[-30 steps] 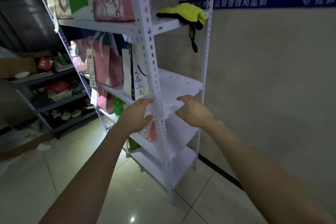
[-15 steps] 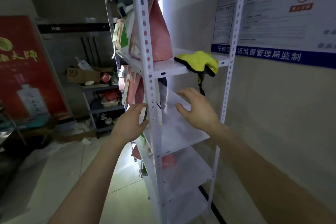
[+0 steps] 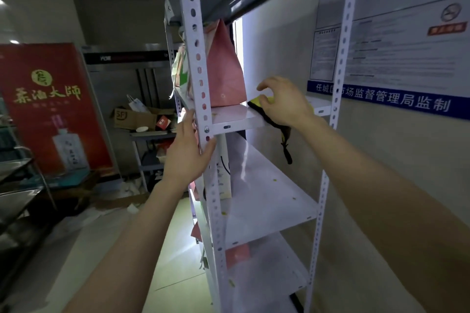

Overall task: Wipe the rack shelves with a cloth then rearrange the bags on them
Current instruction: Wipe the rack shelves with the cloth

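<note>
A white metal rack (image 3: 197, 63) stands against the wall. On its upper shelf (image 3: 236, 119) sits a pink bag (image 3: 223, 71), with more bags behind it. A yellow cloth with black trim (image 3: 262, 103) lies on that shelf's right part, its black strap hanging over the edge. My right hand (image 3: 284, 101) rests over the cloth with fingers spread, covering most of it. My left hand (image 3: 188, 152) is wrapped around the rack's front post just below the upper shelf. The shelf below (image 3: 267, 195) is bare white with small specks; a white bag (image 3: 223, 178) stands at its left.
A wall with a blue-banded notice (image 3: 381, 99) is right behind the rack. To the left stand a red poster (image 3: 48, 107), a grey shelf unit with a cardboard box (image 3: 132, 117) and clutter, and a steel counter (image 3: 15, 185). Tiled floor (image 3: 157, 249) lies below.
My view has risen towards the upper shelf. My right hand moved up from the middle shelf onto the yellow cloth. My left hand slid up the post.
</note>
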Available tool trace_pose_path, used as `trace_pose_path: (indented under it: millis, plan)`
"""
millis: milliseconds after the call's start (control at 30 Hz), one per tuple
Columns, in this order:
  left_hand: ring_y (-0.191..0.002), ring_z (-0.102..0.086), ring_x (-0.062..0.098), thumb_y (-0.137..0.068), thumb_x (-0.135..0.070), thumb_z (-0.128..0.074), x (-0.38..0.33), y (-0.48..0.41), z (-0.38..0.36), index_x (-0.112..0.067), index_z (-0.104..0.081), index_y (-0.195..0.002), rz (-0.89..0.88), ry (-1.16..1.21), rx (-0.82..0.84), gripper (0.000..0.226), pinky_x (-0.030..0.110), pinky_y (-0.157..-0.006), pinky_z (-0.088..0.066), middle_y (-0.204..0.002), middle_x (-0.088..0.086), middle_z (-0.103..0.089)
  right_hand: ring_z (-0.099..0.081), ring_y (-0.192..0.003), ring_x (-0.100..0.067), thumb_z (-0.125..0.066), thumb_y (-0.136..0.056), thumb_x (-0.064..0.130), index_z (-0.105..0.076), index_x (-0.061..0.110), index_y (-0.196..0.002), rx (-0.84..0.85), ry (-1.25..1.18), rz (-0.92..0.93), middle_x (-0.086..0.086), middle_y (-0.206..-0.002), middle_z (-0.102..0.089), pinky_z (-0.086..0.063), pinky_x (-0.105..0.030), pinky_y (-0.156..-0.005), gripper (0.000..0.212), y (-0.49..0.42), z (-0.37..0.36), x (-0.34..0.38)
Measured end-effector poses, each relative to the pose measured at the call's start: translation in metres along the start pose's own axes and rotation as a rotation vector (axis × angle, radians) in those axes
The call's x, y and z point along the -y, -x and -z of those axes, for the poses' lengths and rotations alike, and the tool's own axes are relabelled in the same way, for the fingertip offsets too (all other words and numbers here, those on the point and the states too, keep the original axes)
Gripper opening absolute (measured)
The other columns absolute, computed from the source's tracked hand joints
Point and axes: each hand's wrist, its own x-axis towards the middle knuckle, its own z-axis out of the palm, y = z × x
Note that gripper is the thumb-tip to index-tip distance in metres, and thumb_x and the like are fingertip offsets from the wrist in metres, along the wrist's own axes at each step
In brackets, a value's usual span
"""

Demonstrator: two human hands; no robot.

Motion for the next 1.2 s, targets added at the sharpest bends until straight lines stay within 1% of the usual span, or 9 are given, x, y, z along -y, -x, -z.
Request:
trace_pose_path:
  millis: [100, 200, 400, 600, 800, 867, 967, 1100, 1200]
  plan:
    - [-0.14, -0.055, 0.022, -0.102, -0.061, -0.064, 0.006, 0.0, -0.013, -0.033, -0.01, -0.171, -0.005, 0.042, -0.05, 0.092, 0.04, -0.093, -0.054, -0.169, -0.003, -0.034, -0.056, -0.119, -0.032, -0.055, -0.102, 0.032, -0.069, 0.014, -0.128, 0.078, 0.119, -0.079, -0.01, -0.125, -0.065, -0.047, -0.042, -0.098, 0.034, 0.003, -0.015, -0.022]
    - [-0.138, -0.054, 0.019, -0.099, -0.069, -0.063, 0.01, -0.001, -0.018, -0.038, -0.009, -0.17, 0.009, 0.005, -0.106, 0.094, 0.042, -0.088, -0.056, -0.165, -0.004, -0.036, -0.058, -0.112, -0.038, -0.053, -0.105, 0.031, -0.072, 0.008, -0.122, 0.025, 0.118, -0.036, -0.016, -0.113, -0.069, -0.042, -0.046, -0.103, 0.034, 0.016, -0.036, -0.039]
    - [-0.143, -0.052, 0.018, -0.098, -0.069, -0.065, 0.007, -0.014, -0.017, -0.037, -0.005, -0.172, -0.038, -0.009, -0.118, 0.101, 0.043, -0.097, -0.055, -0.17, -0.012, -0.028, -0.049, -0.134, -0.033, -0.059, -0.104, 0.044, -0.059, 0.022, -0.147, 0.22, 0.051, 0.139, -0.007, -0.14, -0.063, -0.033, -0.047, -0.117, 0.048, 0.008, -0.023, -0.075]
    - [-0.143, -0.053, 0.022, -0.1, -0.073, -0.057, 0.0, -0.018, -0.009, -0.04, -0.003, -0.172, -0.032, -0.116, -0.126, 0.096, 0.049, -0.103, -0.054, -0.17, -0.01, -0.028, -0.06, -0.105, -0.032, -0.062, -0.105, 0.022, -0.069, 0.011, -0.118, 0.076, -0.188, 0.198, -0.009, -0.108, -0.068, -0.042, -0.04, -0.088, 0.019, -0.002, -0.027, -0.076]
    - [-0.141, -0.055, 0.023, -0.094, -0.084, -0.055, -0.012, -0.017, -0.015, -0.039, -0.002, -0.171, 0.024, -0.151, -0.135, 0.104, 0.04, -0.094, -0.055, -0.172, -0.009, -0.024, -0.061, -0.101, -0.02, -0.058, -0.107, 0.029, -0.069, 0.017, -0.124, -0.12, -0.558, 0.2, -0.003, -0.112, -0.069, -0.043, -0.031, -0.082, 0.024, -0.048, -0.022, -0.015]
    - [-0.143, -0.056, 0.023, -0.091, -0.084, -0.06, -0.013, -0.012, -0.02, -0.04, 0.001, -0.171, 0.065, -0.135, -0.15, 0.11, 0.042, -0.096, -0.058, -0.174, -0.011, -0.023, -0.062, -0.11, -0.021, -0.057, -0.107, 0.036, -0.067, 0.021, -0.134, 0.072, -0.556, 0.278, -0.002, -0.123, -0.07, -0.045, -0.033, -0.088, 0.032, -0.05, -0.038, 0.007]
    - [-0.13, -0.068, 0.022, -0.091, -0.077, -0.068, -0.008, 0.0, -0.029, -0.044, 0.007, -0.171, 0.108, -0.077, -0.159, 0.114, 0.049, -0.092, -0.063, -0.172, -0.015, -0.031, -0.06, -0.123, -0.026, -0.052, -0.108, 0.047, -0.058, 0.034, -0.145, 0.46, -0.31, 0.401, 0.001, -0.138, -0.067, -0.046, -0.037, -0.099, 0.04, -0.04, -0.063, 0.015]
    - [-0.096, -0.078, 0.023, -0.095, -0.081, -0.056, -0.003, 0.008, -0.042, -0.048, 0.023, -0.166, 0.155, -0.107, -0.194, 0.111, 0.037, -0.071, -0.058, -0.152, 0.002, -0.063, -0.054, -0.134, -0.029, -0.05, -0.108, 0.049, -0.05, 0.037, -0.153, 0.532, -0.27, 0.433, 0.0, -0.148, -0.059, -0.04, -0.037, -0.103, 0.047, -0.044, -0.065, 0.004]
    - [-0.078, -0.077, 0.027, -0.097, -0.08, -0.053, -0.002, 0.007, -0.047, -0.047, 0.029, -0.163, 0.21, -0.1, -0.175, 0.11, 0.049, -0.069, -0.064, -0.126, 0.005, -0.077, -0.051, -0.138, -0.031, -0.05, -0.108, 0.048, -0.049, 0.039, -0.154, 0.598, -0.264, 0.374, -0.002, -0.149, -0.059, -0.042, -0.04, -0.105, 0.047, -0.052, -0.065, 0.006]
